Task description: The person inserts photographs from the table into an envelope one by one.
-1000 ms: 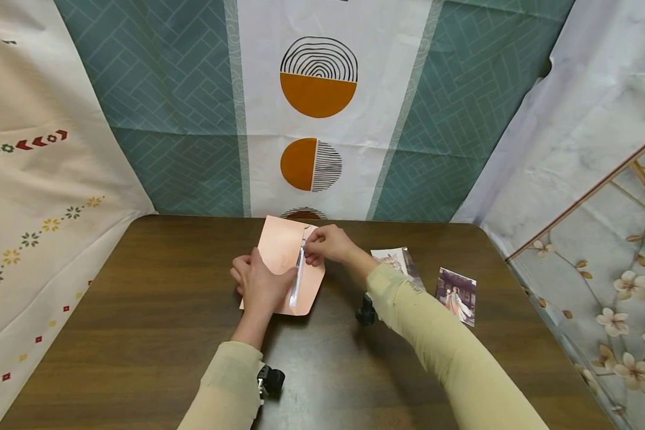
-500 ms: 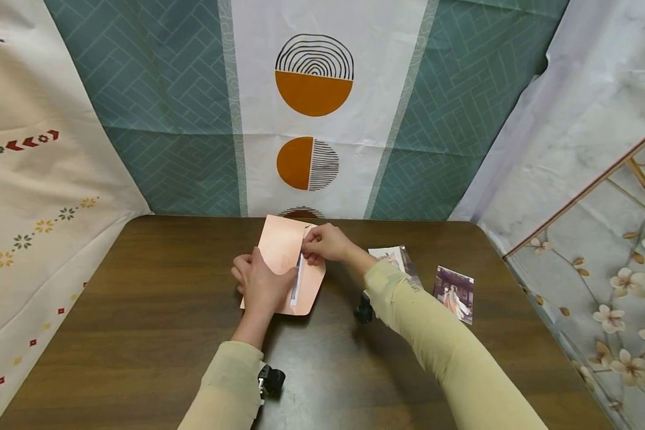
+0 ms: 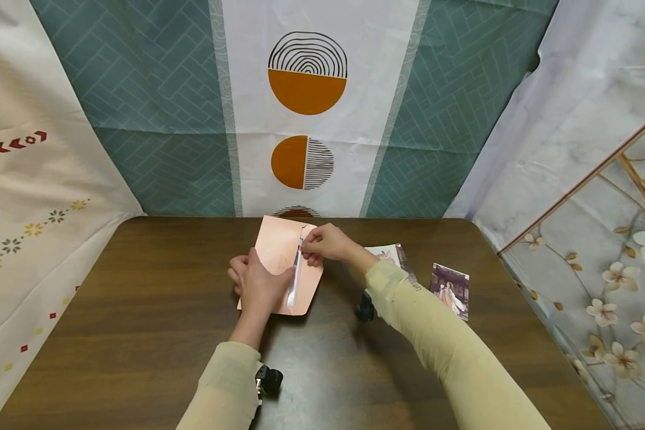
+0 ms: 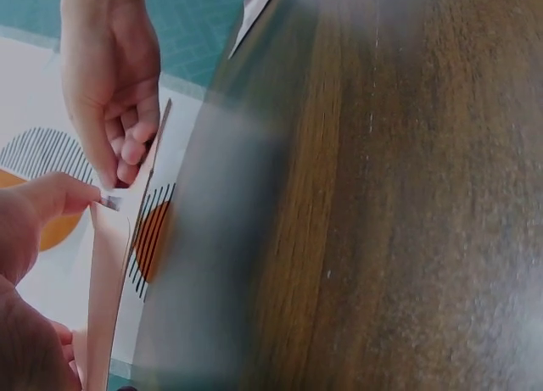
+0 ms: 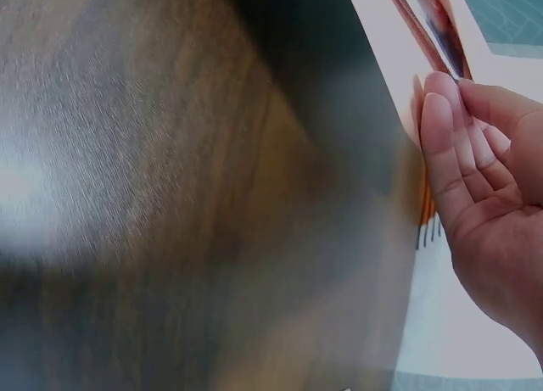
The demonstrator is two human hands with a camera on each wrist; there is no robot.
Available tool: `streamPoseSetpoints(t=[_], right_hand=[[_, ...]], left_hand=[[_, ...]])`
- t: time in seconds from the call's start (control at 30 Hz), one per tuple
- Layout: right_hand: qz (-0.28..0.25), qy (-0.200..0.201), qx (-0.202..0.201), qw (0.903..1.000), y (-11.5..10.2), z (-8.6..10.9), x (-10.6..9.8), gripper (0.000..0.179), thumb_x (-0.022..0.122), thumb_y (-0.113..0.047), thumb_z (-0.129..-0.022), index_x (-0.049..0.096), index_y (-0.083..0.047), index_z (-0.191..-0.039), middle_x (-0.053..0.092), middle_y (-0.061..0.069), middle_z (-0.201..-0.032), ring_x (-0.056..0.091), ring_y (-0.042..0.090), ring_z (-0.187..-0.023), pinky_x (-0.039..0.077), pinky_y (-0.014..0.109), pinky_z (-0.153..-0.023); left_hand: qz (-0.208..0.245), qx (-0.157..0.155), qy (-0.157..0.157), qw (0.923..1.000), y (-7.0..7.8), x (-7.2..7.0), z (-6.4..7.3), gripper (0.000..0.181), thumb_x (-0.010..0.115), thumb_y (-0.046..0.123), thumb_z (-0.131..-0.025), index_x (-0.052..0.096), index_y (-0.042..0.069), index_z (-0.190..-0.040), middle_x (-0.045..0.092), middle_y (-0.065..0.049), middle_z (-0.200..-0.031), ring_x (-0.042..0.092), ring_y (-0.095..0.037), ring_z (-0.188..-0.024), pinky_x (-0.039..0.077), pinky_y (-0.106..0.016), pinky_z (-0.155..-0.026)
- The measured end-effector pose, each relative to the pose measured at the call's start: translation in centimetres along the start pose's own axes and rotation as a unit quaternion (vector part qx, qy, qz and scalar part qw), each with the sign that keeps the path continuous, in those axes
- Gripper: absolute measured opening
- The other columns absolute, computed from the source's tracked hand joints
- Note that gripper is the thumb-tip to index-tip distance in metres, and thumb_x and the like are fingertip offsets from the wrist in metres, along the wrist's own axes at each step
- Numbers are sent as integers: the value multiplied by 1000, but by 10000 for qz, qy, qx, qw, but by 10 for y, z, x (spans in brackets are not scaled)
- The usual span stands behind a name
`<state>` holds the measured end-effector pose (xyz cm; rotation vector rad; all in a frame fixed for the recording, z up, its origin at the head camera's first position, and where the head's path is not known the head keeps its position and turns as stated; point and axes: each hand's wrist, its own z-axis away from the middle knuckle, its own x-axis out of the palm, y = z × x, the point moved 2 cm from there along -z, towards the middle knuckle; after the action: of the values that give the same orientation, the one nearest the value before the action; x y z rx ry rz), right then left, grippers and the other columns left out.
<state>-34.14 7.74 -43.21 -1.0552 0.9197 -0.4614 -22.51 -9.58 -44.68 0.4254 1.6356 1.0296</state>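
Note:
A pale peach paper envelope is tilted at the back middle of the table, its flap side open toward the right. My left hand grips its left part, thumb across the front near the opening. In the opening shows a narrow strip of a glossy photo card; the rest of it is inside the envelope. With thumb and fingertips my right hand pinches the card's exposed edge near the upper end of the opening. The right wrist view has the right hand at the card's dark glossy edge, beside the flap.
To the right, more photo cards lie partly under the right forearm. Another photo card with a robed figure lies farther right on the brown wooden table. Patterned cloths hang behind and on both sides.
The head view has turned slightly to the right. Both hands keep almost the same place on the envelope and card, with only tiny shifts of the card in the opening.

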Motion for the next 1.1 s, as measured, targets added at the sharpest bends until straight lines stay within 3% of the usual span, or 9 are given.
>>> streamPoseSetpoints(t=[0.13, 0.37, 0.57, 0.73, 0.9, 1.1], right_hand=[[-165, 74, 55, 9998, -2, 7, -12, 15, 71, -6, -102, 73, 8, -106, 77, 14, -87, 74, 15, -68, 65, 41, -74], [-340, 103, 106, 9993, 0, 26, -39, 25, 68, -8, -104, 69, 13, -117, 78, 22, -98, 79, 28, -83, 59, 58, -91], [-453, 71, 84, 9989, 4, 46, -62, 30, 68, -9, -105, 68, 15, -122, 76, 30, -108, 78, 39, -95, 56, 62, -94], [-312, 234, 145, 9991, 14, 63, -85, 27, 68, -11, -105, 69, 10, -123, 78, 22, -106, 79, 34, -93, 55, 63, -96], [-128, 483, 204, 9985, 23, 78, -104, 30, 67, -10, -106, 67, 11, -126, 76, 28, -112, 76, 43, -103, 56, 62, -96], [739, 768, 195, 9941, 38, 94, -124, 37, 68, -15, -106, 64, 9, -134, 74, 26, -119, 71, 49, -113, 56, 58, -99]], left_hand=[[-39, 2, 12, 10000, -1, -2, -2, 99, 89, 40, -80, 42, -4, -155, 34, -28, -138, 28, -45, -133, 36, -68, -104], [-126, -23, 35, 9999, -4, -4, -4, 95, 87, 38, -80, 43, -4, -153, 34, -28, -138, 27, -45, -133, 36, -67, -103], [-116, 8, 44, 9999, -6, -5, -4, 93, 87, 37, -80, 44, -4, -152, 34, -29, -138, 27, -45, -133, 37, -67, -102], [-135, -17, 19, 9999, -6, -7, -3, 94, 87, 37, -80, 43, -4, -152, 34, -28, -138, 28, -46, -133, 37, -67, -102], [-133, -42, 27, 9999, -4, -8, -3, 95, 87, 37, -80, 43, -4, -153, 34, -28, -138, 28, -45, -132, 36, -67, -103], [-169, -18, -27, 9999, -4, -6, -3, 94, 86, 38, -80, 43, -4, -153, 34, -28, -138, 27, -45, -132, 36, -67, -103]])
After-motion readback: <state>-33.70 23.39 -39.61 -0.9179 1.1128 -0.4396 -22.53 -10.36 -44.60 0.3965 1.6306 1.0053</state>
